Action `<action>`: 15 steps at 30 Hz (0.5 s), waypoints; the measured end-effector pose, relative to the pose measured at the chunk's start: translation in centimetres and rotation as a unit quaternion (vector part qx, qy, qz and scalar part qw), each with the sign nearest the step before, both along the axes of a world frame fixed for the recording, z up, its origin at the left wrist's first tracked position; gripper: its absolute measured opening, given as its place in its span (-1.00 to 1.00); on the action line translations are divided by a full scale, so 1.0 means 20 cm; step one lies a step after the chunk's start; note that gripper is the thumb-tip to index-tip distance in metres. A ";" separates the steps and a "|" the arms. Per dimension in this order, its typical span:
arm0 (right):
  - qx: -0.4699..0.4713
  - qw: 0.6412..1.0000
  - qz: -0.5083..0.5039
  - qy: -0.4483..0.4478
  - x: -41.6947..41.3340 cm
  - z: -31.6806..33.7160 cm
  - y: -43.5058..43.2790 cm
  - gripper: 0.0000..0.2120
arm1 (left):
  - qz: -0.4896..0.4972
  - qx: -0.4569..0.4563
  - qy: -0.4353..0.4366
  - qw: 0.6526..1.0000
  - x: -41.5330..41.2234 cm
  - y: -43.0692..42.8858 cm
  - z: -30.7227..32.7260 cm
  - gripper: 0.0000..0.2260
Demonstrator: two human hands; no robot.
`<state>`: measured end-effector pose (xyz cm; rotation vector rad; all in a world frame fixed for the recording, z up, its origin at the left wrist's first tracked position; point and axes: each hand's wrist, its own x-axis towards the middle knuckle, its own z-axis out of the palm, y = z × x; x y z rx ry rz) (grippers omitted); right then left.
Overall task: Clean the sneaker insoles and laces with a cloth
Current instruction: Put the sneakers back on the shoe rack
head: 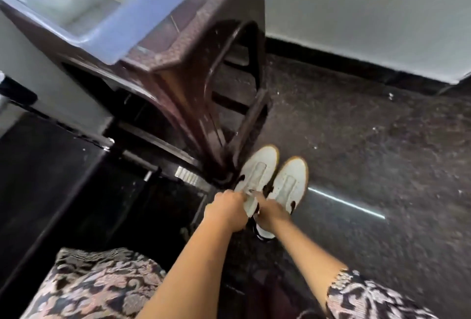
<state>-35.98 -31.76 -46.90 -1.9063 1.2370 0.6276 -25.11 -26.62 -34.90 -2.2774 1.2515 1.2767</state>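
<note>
Two white sneakers with tan soles stand side by side on the dark floor, toes pointing away from me. The left sneaker (258, 170) is next to a chair leg, and the right sneaker (290, 183) sits just beside it. My left hand (227, 210) grips the left side of the left sneaker near its opening, fingers curled round the edge. From the other side, my right hand (269, 210) holds the same sneaker, with a finger reaching into the opening. The heel shows below my hands. I see no laces, insoles or cloth; the picture is blurred.
A dark brown plastic chair (193, 84) stands just left of the sneakers, with a pale blue tub (102, 35) on top. A black cabinet (51, 178) is at the left. A white wall with black skirting (356, 63) runs behind. Speckled floor (369, 153) lies open to the right.
</note>
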 end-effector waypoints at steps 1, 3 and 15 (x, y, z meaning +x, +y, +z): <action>0.015 0.999 0.026 0.037 -0.01 -0.06 0.05 -0.50 | -0.004 0.011 0.002 1.000 0.03 0.01 -0.03 -0.57; 0.045 0.991 0.076 0.101 -0.01 -0.14 0.14 -0.35 | -0.002 0.005 -0.001 1.000 0.06 0.00 -0.08 -0.59; 0.067 0.993 0.061 0.076 0.01 -0.30 0.20 -0.62 | -0.015 0.028 0.019 0.999 -0.02 -0.03 -0.17 -0.57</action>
